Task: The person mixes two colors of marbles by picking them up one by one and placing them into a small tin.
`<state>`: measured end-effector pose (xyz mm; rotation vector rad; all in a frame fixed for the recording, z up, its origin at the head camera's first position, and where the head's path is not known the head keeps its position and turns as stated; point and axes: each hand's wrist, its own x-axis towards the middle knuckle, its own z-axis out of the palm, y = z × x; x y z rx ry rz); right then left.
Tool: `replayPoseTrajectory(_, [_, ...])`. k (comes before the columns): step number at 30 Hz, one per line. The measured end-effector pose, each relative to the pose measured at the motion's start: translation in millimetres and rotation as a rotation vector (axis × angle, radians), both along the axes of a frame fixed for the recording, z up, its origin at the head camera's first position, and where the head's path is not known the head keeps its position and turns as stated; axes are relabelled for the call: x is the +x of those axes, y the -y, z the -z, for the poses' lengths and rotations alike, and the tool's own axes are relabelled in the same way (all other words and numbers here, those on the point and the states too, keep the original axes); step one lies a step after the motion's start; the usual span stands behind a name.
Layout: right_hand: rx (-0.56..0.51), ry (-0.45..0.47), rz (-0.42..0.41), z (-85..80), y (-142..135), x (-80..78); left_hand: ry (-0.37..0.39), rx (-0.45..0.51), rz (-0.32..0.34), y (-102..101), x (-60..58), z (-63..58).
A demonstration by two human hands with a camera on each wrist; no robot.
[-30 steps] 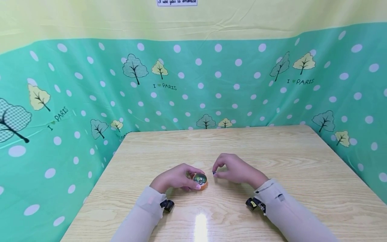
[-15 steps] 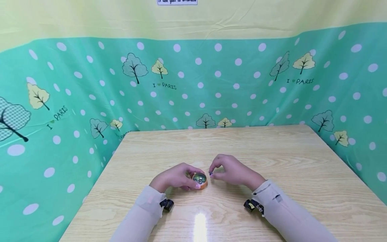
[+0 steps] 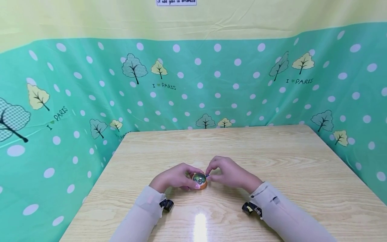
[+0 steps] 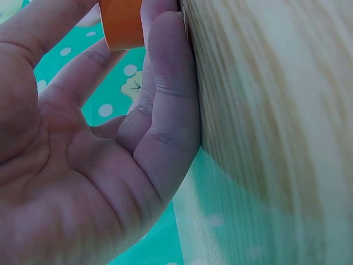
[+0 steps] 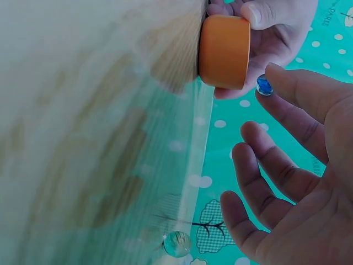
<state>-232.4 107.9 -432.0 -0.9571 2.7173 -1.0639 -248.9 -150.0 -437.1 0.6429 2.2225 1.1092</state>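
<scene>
Upright on the table stands a small round orange cup [image 3: 204, 186], its mouth showing shiny greenish and dark glassy contents. My left hand [image 3: 177, 177] grips its side, thumb on the near rim and fingers around the far side. In the right wrist view the orange cup [image 5: 223, 52] shows a smooth plain wall. My right hand [image 3: 228, 173] pinches a blue glass marble [image 5: 264, 85] between thumb and index finger, beside the cup's right rim; the other fingers are spread loosely. Only the orange cup's lower edge [image 4: 122, 33] appears in the left wrist view.
A clear glass marble [image 5: 177, 244] lies on the table near my right hand's little finger in the right wrist view. The pale wooden table [image 3: 257, 144] is bordered by a green dotted cloth [image 3: 199, 84] at the back and sides.
My right hand has moved left with the marble, from a short gap away to the cup's right rim. The left hand and cup have stayed in place.
</scene>
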Motion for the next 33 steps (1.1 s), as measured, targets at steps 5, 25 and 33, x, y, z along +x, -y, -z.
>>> replayPoseTrajectory(5, [0.003,-0.010,0.000,0.2,2.4,1.8,0.002,-0.002,-0.007,-0.3,0.9,-1.6])
replayPoseTrajectory(25, [0.005,-0.021,0.031,3.0,10.3,7.4,-0.019,-0.020,0.000,0.0,0.8,0.5])
replayPoseTrajectory(33, [-0.031,-0.012,0.011,2.1,10.9,8.9,-0.020,-0.019,0.010,-0.5,0.1,1.5])
